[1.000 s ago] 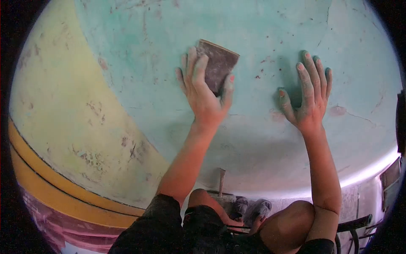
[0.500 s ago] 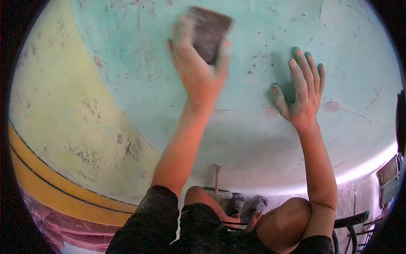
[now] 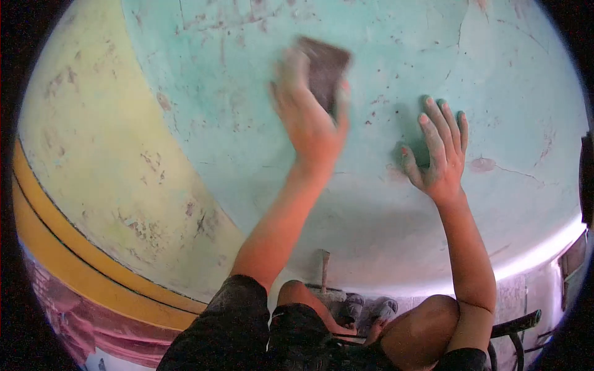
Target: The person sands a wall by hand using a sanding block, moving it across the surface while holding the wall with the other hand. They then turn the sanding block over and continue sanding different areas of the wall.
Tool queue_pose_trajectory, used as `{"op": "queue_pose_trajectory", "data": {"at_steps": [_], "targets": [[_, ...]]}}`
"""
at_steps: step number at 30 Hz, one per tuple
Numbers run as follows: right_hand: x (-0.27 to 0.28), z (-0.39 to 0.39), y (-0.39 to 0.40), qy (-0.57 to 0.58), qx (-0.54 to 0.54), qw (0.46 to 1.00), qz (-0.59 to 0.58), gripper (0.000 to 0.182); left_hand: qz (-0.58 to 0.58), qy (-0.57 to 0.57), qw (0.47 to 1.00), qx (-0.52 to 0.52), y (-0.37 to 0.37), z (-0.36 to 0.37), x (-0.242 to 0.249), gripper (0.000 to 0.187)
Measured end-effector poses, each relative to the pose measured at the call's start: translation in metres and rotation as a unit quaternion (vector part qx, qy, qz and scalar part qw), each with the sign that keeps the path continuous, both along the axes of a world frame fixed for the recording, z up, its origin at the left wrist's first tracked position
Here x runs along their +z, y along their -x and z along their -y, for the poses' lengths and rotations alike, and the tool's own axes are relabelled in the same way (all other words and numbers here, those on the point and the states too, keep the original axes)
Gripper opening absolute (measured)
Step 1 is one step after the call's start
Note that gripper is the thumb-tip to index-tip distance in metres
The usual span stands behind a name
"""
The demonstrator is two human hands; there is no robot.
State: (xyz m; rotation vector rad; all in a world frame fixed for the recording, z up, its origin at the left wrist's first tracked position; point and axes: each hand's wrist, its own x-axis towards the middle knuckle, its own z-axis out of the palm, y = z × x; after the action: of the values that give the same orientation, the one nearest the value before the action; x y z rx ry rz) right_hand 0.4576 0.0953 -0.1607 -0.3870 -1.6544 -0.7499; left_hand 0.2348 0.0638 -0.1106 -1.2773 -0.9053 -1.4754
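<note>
My left hand (image 3: 309, 114) is wrapped around a dark brown rectangular piece of sandpaper (image 3: 327, 71), held against the painted wall (image 3: 247, 123). Motion blurs the fingers, which grip it along both sides. To the right, my right hand (image 3: 440, 148) lies on the same wall with its fingers spread and nothing in it. Pale dust coats the fingers of both hands. The wall is turquoise here, with scuffs, dark specks and thin cracks.
A yellow painted area (image 3: 105, 148) borders the turquoise on the left, above an orange band (image 3: 93, 269). Below, a wooden handle (image 3: 325, 269) leans at the wall's foot near sandals (image 3: 383, 307). Dark metal bars (image 3: 516, 324) stand at lower right.
My left hand has moved slightly right and down across the wall with the sandpaper. The view has tilted a little, so the wall sits lower. My right hand stays on the wall.
</note>
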Motion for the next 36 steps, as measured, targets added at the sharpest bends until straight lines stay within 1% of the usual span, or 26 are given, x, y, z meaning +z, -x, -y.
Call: {"op": "queue_pose_trajectory", "data": {"at_steps": [2, 5, 7, 9, 10, 11, 12, 13, 15, 17, 18, 19, 20, 21, 22, 23, 24, 26, 28, 30, 32, 34, 36], "targets": [[-0.001, 0.003, -0.002, 0.003, -0.005, 1.000, 0.002, 0.069, -0.043, 0.056, 0.997, 0.007, -0.013, 0.006, -0.028, 0.074], [0.000, 0.003, -0.002, 0.007, -0.012, 1.000, 0.009, 0.069, -0.038, 0.042, 0.998, -0.001, -0.003, 0.004, -0.011, 0.072], [-0.002, 0.002, -0.002, 0.012, -0.014, 1.000, 0.013, 0.069, 0.004, -0.012, 1.000, 0.026, 0.007, -0.001, 0.022, 0.072], [-0.002, 0.001, -0.001, 0.001, -0.008, 1.000, 0.007, 0.070, 0.001, -0.022, 0.999, 0.028, 0.006, -0.005, 0.040, 0.071], [-0.002, 0.001, -0.002, 0.003, -0.007, 1.000, 0.008, 0.070, -0.005, -0.034, 0.999, 0.033, 0.006, -0.005, 0.043, 0.071], [-0.001, 0.003, -0.002, 0.005, -0.006, 1.000, 0.012, 0.070, -0.020, -0.011, 1.000, 0.014, -0.005, -0.006, 0.034, 0.072], [0.000, 0.004, -0.003, 0.005, -0.004, 1.000, 0.015, 0.071, -0.062, 0.013, 0.998, 0.026, -0.013, -0.005, 0.024, 0.073], [0.000, 0.004, -0.003, 0.002, -0.003, 1.000, 0.013, 0.071, -0.075, 0.007, 0.997, 0.036, -0.018, -0.004, 0.020, 0.073], [-0.001, 0.002, -0.003, 0.010, -0.003, 1.000, 0.017, 0.071, -0.089, -0.004, 0.995, 0.043, -0.017, -0.005, 0.028, 0.073], [0.000, 0.002, -0.002, 0.007, -0.005, 1.000, 0.015, 0.071, -0.047, -0.032, 0.998, 0.040, -0.002, -0.005, 0.054, 0.073], [-0.001, 0.003, -0.002, 0.009, -0.002, 1.000, 0.014, 0.072, -0.022, -0.050, 0.998, 0.012, 0.005, -0.007, 0.067, 0.072], [-0.001, 0.003, -0.003, 0.011, -0.003, 1.000, 0.014, 0.072, -0.014, -0.051, 0.999, 0.015, 0.008, -0.006, 0.069, 0.071], [-0.001, 0.002, -0.004, 0.010, -0.004, 1.000, 0.016, 0.072, -0.007, -0.051, 0.999, 0.018, 0.010, -0.005, 0.069, 0.071], [-0.001, 0.002, -0.003, 0.009, -0.004, 1.000, 0.018, 0.072, -0.007, -0.049, 0.999, 0.019, 0.004, -0.002, 0.057, 0.071], [-0.003, 0.003, -0.003, 0.009, -0.003, 1.000, 0.017, 0.072, -0.046, -0.022, 0.997, 0.049, -0.007, 0.002, 0.038, 0.070], [-0.004, 0.003, -0.003, 0.010, -0.007, 1.000, 0.021, 0.073, -0.086, 0.002, 0.993, 0.077, -0.013, 0.003, 0.030, 0.070], [-0.003, 0.003, -0.004, 0.009, -0.013, 1.000, 0.025, 0.073, -0.089, -0.004, 0.993, 0.075, -0.012, 0.001, 0.035, 0.070], [-0.004, 0.003, -0.004, 0.008, -0.017, 1.000, 0.021, 0.073, -0.082, -0.019, 0.996, 0.027, -0.005, -0.003, 0.048, 0.072], [-0.003, 0.002, -0.003, 0.012, -0.017, 1.000, 0.020, 0.072, -0.069, -0.038, 0.997, 0.015, 0.007, -0.007, 0.075, 0.071], [-0.004, 0.002, -0.005, 0.010, -0.017, 0.999, 0.026, 0.071, -0.034, -0.055, 0.998, -0.010, 0.014, -0.007, 0.084, 0.070], [-0.005, 0.002, -0.007, 0.012, -0.016, 0.999, 0.035, 0.071, -0.050, -0.058, 0.997, 0.005, 0.009, -0.001, 0.058, 0.068], [-0.005, 0.003, -0.008, 0.004, -0.018, 0.999, 0.039, 0.071, -0.079, 0.015, 0.995, 0.062, 0.007, 0.008, 0.021, 0.066], [-0.006, 0.004, -0.008, 0.013, -0.022, 0.999, 0.041, 0.070, -0.070, 0.025, 0.996, 0.044, 0.022, 0.013, 0.000, 0.065]]}}
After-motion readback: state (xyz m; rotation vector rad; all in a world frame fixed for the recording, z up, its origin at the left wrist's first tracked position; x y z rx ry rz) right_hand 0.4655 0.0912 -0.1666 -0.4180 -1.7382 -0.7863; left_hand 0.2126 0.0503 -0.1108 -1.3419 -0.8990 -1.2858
